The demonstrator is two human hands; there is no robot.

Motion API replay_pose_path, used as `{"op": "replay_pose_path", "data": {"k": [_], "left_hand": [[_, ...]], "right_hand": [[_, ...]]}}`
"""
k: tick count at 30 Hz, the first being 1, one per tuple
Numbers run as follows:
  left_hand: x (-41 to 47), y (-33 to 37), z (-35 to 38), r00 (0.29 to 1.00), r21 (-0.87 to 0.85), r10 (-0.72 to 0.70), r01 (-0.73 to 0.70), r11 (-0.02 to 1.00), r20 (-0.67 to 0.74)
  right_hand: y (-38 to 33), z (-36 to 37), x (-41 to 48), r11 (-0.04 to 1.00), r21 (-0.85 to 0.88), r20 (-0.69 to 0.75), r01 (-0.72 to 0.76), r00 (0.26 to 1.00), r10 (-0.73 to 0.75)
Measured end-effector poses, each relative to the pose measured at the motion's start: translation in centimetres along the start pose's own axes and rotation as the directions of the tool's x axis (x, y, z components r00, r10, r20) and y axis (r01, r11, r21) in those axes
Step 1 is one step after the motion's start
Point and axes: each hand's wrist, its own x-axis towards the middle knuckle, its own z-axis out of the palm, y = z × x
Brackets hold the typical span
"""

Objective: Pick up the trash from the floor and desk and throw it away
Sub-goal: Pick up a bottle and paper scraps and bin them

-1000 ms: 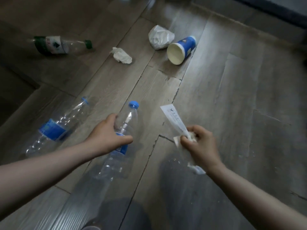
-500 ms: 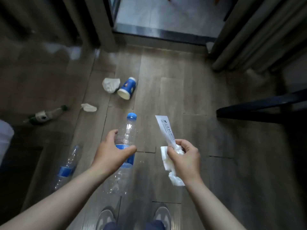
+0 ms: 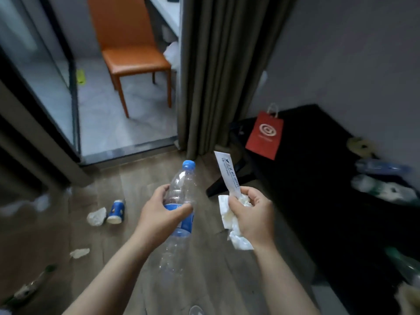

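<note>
My left hand [image 3: 159, 213] grips an empty clear plastic bottle [image 3: 181, 185] with a blue cap and blue label, held upright at chest height. My right hand [image 3: 252, 214] holds a crumpled white tissue [image 3: 227, 212] together with a long white paper sachet [image 3: 228, 172] that sticks up. On the wood floor to the left lie a blue paper cup [image 3: 116, 212], a crumpled white paper [image 3: 97, 216], a smaller tissue [image 3: 79, 252] and a green-capped bottle [image 3: 29, 286]. More bottles [image 3: 381, 168] lie on the black desk [image 3: 318, 178] at right.
A red paper bag [image 3: 264, 135] stands on the desk's far end. A grey curtain [image 3: 216, 76] hangs ahead, beside a glass door opening onto a tiled area with an orange chair [image 3: 131, 53]. Blurred white scraps [image 3: 43, 202] lie at the far left.
The view has lifted from the floor to the room ahead. My left hand has raised the bottle off the floor; my right hand keeps the tissue and sachet. The desk has come into view.
</note>
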Motion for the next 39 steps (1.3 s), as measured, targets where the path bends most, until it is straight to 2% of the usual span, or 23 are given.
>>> {"op": "replay_pose_path", "data": {"k": [4,9,12,18,22,25,30,35,39], "left_hand": [[-5.4,6.1,-0.1,0.962,-0.106,0.159,-0.139,0.985,0.223],[-12.5,10.8,0.6,0.832,-0.191,0.316,-0.255,0.948,0.456],[-17.4,13.3,3.0,0.718,-0.207,0.381,-0.323,0.924,0.582],[-30.4,16.4,10.0,0.407,-0.267,0.461,-0.449,0.852,0.788],[-40.2,17.1,14.6,0.189,-0.334,0.48,-0.504,0.796,0.857],[-48.6,16.9,18.5,0.062,-0.382,0.474,-0.506,0.773,0.878],[-64.2,13.6,24.2,-0.143,-0.457,0.443,-0.446,0.77,0.885],[-77.9,10.2,27.6,-0.342,-0.474,0.359,-0.361,0.803,0.869],[-86.3,8.2,29.8,-0.482,-0.463,0.265,-0.354,0.813,0.835]], "right_hand": [[-4.6,-6.0,-6.0,0.995,0.078,-0.223,0.067,0.974,-0.048],[-7.1,-12.0,-15.7,0.981,0.178,-0.474,0.082,0.881,0.012],[-7.6,-16.7,-21.6,0.981,0.171,-0.627,0.095,0.779,0.034],[-7.0,-26.2,-34.9,0.974,0.166,-0.862,0.153,0.502,0.068],[-5.4,-31.6,-43.7,0.973,0.155,-0.943,0.169,0.318,0.095],[-3.7,-36.1,-50.6,0.975,0.142,-0.977,0.169,0.182,0.111],[-0.3,-43.5,-64.1,0.992,0.098,-0.993,0.083,-0.061,0.103],[2.4,-48.6,-75.8,0.995,0.093,-0.966,0.022,-0.242,0.095],[4.2,-51.1,-82.7,0.992,0.127,-0.925,-0.011,-0.362,0.115]]}}
